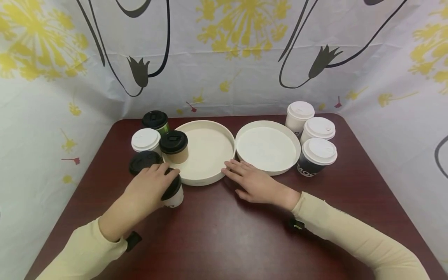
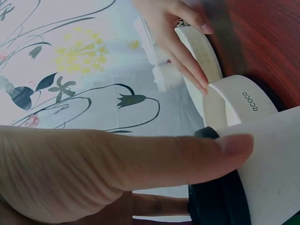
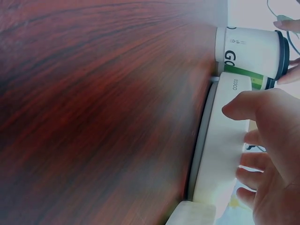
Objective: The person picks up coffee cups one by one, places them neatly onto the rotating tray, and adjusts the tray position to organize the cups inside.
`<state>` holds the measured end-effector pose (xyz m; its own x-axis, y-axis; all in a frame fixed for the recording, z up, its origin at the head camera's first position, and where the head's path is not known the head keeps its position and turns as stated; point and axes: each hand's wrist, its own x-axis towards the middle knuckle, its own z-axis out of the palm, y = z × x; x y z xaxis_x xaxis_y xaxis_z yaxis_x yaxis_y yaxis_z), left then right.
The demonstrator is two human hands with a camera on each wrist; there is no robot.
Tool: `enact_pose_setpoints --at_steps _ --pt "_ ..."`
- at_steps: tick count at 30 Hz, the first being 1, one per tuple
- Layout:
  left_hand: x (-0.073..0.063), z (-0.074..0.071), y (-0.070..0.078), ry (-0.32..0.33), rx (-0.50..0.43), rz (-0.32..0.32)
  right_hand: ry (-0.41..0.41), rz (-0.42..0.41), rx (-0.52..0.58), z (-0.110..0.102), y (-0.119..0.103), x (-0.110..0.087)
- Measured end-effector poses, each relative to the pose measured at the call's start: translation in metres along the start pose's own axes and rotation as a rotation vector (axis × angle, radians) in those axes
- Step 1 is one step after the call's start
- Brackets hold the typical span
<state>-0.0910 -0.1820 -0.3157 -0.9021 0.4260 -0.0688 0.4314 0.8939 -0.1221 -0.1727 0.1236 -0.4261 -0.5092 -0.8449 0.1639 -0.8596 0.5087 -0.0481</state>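
White cup with a black lid [image 1: 175,198] is upright just beside the front-left rim of the left tray [image 1: 211,151], at the left of the dark red table [image 1: 224,237]. Your left hand [image 1: 145,186] grips it at the lid, thumb on one side and fingers on the other. Your right hand [image 1: 253,182] has its fingers extended and relaxed, fingertips at the left tray's near-right rim, close to the right tray [image 1: 267,147]. A brown cup [image 1: 180,156] stands inside the left tray; three more cups [image 1: 146,140] cluster to its left, and three white-lidded cups [image 1: 317,130] stand right of the right tray.
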Motion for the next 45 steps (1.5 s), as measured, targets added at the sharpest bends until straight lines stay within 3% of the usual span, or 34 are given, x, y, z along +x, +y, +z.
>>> enact_pose_setpoints --at_steps 13,27,45 --pt "0.001 -0.003 0.001 0.018 0.025 -0.004 -0.009 -0.004 -0.001 0.001 0.001 0.000" --pt "-0.005 -0.029 0.003 0.113 0.030 0.011 -0.014 -0.002 -0.005 0.002 0.000 0.000" --pt "-0.003 -0.040 0.003 0.159 0.013 0.032 -0.008 -0.010 -0.008 0.002 0.000 0.000"
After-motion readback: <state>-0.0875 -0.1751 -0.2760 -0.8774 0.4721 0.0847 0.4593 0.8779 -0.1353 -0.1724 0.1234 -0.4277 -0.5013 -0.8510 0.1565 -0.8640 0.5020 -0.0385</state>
